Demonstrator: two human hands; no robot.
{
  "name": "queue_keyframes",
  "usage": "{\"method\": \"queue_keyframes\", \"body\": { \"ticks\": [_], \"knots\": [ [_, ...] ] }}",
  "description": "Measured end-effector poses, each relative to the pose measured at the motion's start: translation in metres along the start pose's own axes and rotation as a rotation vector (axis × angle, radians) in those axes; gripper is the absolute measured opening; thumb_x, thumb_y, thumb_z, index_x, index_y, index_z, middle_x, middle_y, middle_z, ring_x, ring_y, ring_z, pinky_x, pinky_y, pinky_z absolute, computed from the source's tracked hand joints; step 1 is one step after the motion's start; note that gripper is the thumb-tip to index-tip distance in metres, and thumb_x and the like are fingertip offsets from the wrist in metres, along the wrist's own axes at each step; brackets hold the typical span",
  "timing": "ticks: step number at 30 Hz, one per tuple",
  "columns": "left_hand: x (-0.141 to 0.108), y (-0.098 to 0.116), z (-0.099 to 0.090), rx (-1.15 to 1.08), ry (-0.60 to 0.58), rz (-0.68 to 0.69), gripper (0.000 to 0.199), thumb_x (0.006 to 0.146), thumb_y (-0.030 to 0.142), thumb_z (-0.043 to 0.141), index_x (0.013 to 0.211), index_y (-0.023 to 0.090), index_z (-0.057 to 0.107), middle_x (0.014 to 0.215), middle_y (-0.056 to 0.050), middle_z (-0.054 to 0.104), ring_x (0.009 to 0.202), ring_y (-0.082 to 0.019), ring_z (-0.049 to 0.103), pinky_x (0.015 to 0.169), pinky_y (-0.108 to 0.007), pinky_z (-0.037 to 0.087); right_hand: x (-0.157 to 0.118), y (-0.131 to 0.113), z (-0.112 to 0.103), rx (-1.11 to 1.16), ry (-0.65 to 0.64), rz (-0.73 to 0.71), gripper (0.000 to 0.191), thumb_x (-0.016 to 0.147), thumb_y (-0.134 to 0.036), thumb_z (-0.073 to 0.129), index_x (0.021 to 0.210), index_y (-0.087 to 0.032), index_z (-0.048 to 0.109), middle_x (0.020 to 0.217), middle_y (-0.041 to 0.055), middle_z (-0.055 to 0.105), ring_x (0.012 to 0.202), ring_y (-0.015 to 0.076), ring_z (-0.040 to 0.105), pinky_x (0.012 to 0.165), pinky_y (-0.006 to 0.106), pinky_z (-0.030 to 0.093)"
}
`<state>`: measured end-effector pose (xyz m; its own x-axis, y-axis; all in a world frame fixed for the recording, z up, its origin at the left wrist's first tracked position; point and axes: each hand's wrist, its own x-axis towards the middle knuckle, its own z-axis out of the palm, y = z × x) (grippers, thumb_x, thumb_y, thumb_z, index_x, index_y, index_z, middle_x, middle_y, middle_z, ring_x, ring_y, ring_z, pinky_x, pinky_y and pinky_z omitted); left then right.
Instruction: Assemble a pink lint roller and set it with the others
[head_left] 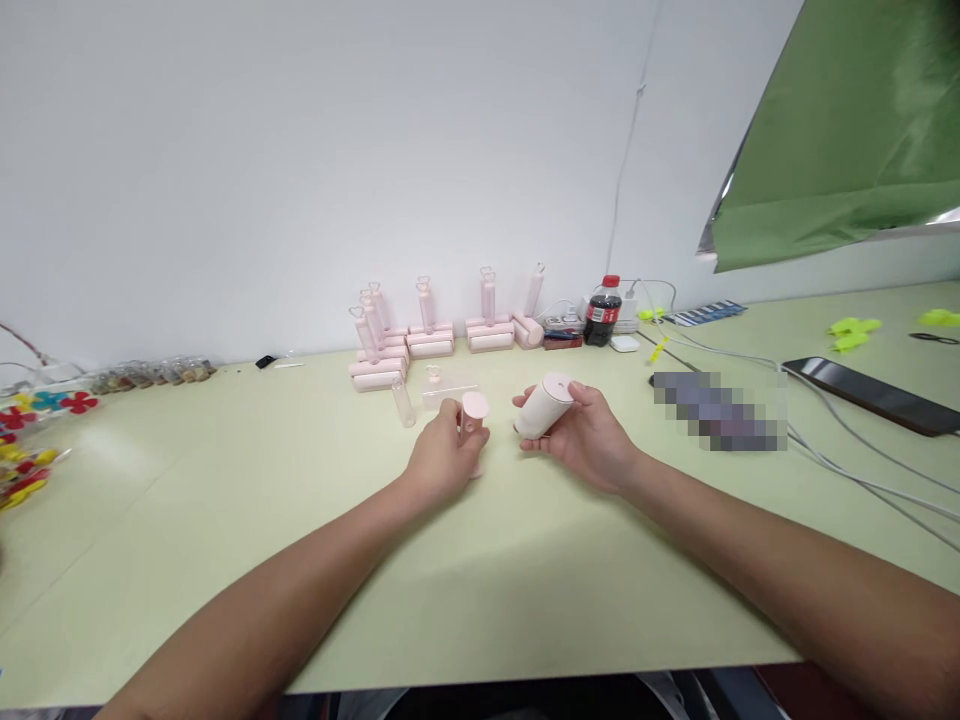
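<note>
My left hand (442,458) grips a small pink roller piece with a round end cap (474,408), held upright just above the pale green table (225,520). A hand's width to its right, my right hand (589,435) holds a whitish paper roll (544,406) with a pink end, tilted toward the left hand. The two parts are close but apart. Just behind my left hand lie a clear plastic tube (403,402) and a clear cover (448,392) on the table.
Several assembled pink lint rollers (431,335) stand in a row by the wall. A cola bottle (603,311), a power strip and cables lie at the back right, a dark phone (874,395) further right. Colourful toys (26,440) sit at the left edge.
</note>
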<state>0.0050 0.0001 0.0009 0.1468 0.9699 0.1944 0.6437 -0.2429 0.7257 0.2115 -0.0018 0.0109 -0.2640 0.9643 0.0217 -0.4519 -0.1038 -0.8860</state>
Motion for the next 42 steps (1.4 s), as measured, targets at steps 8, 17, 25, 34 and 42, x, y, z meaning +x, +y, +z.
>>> {"method": "queue_keyframes", "body": {
  "ticks": [8, 17, 25, 34, 42],
  "knots": [
    [-0.004, 0.007, 0.009, -0.542, 0.080, 0.007, 0.021, 0.089, 0.041, 0.048, 0.100, 0.022, 0.048, 0.068, 0.006, 0.050, 0.049, -0.009, 0.044, 0.049, -0.022, 0.039, -0.010, 0.003, 0.014, 0.216, -0.230, 0.415, 0.060, 0.089, -0.067, 0.026, 0.111, -0.018, 0.053, 0.104, 0.0136, 0.069, 0.086, 0.0258, 0.070, 0.096, 0.053, 0.044],
    [-0.015, 0.021, 0.016, -0.560, 0.063, 0.036, 0.034, 0.093, 0.053, 0.041, 0.102, 0.021, 0.050, 0.075, 0.002, 0.057, 0.059, -0.012, 0.052, 0.054, -0.024, 0.042, -0.010, 0.008, 0.013, 0.175, -0.424, 0.570, 0.082, 0.086, -0.075, 0.017, 0.126, -0.012, 0.051, 0.103, 0.0182, 0.070, 0.092, 0.0293, 0.071, 0.097, 0.053, 0.042],
    [-0.020, 0.014, 0.019, -0.463, 0.066, 0.257, 0.041, 0.092, 0.055, 0.041, 0.116, 0.021, 0.047, 0.091, -0.004, 0.062, 0.074, -0.017, 0.058, 0.064, -0.030, 0.046, -0.014, 0.010, 0.020, 0.165, -0.389, 0.486, 0.071, 0.087, -0.070, 0.025, 0.120, -0.014, 0.053, 0.094, 0.0149, 0.071, 0.080, 0.0263, 0.070, 0.083, 0.047, 0.050],
    [-0.016, 0.012, 0.013, -0.493, 0.026, 0.370, 0.043, 0.089, 0.055, 0.051, 0.115, 0.020, 0.050, 0.105, -0.007, 0.061, 0.093, -0.020, 0.058, 0.082, -0.034, 0.048, -0.022, 0.013, 0.023, -0.023, -0.379, 0.297, 0.049, 0.084, -0.059, 0.042, 0.106, -0.017, 0.057, 0.082, 0.0076, 0.065, 0.068, 0.0191, 0.062, 0.067, 0.036, 0.052],
    [-0.018, 0.021, -0.004, -0.467, -0.118, 0.362, 0.035, 0.081, 0.053, 0.062, 0.088, 0.019, 0.054, 0.087, -0.002, 0.056, 0.078, -0.016, 0.053, 0.073, -0.029, 0.045, -0.021, 0.007, 0.013, -1.013, -0.220, -0.211, 0.042, 0.081, -0.058, 0.056, 0.098, -0.020, 0.056, 0.095, 0.0064, 0.057, 0.083, 0.0215, 0.052, 0.070, 0.034, 0.043]
  ]
}}
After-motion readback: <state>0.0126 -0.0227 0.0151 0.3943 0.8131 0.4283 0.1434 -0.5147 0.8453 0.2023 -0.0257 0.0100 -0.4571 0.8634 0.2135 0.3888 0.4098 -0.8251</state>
